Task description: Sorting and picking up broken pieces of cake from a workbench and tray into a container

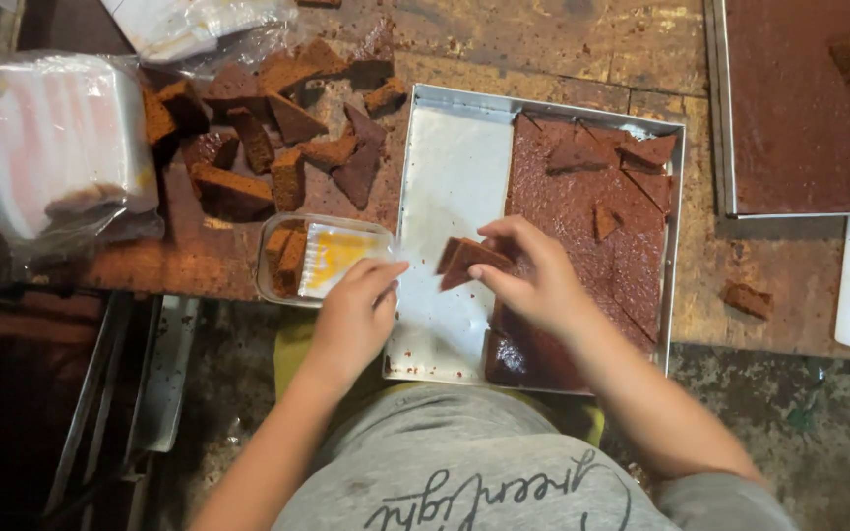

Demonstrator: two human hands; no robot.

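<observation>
Fingers of the right hand (533,280) pinch a brown cake slice (469,262) over the metal tray (450,177); left hand (356,310) grips the clear plastic box (322,258).

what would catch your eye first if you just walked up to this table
First, the metal tray in the middle, its right half filled with a dark brown cake slab cut into pieces. Over its bare left half the right hand holds a cake slice, while the left hand rests by a small clear box with slices in it. Upper left lies a heap of cake pieces.
</observation>
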